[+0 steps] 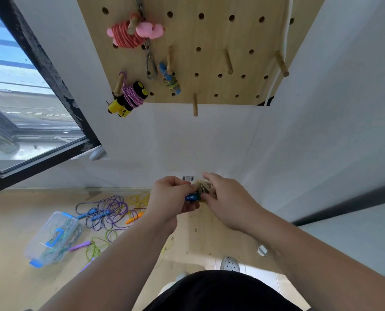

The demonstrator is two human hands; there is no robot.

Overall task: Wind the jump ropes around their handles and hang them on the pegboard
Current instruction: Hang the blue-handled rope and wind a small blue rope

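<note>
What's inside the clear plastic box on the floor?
The clear plastic box shows a tangle of green and bluish cords through its walls. Their handles and number cannot be told; the cords overlap.

Clear plastic box (39, 245) with blue latches was parked on the wooden floor (12, 232), near a black-framed window (18, 97).

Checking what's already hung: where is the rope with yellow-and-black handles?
In the head view, the yellow-and-black rope hangs from a wooden peg at the lower left corner of the pegboard, below the pink rope and left of the carabiner.
</note>
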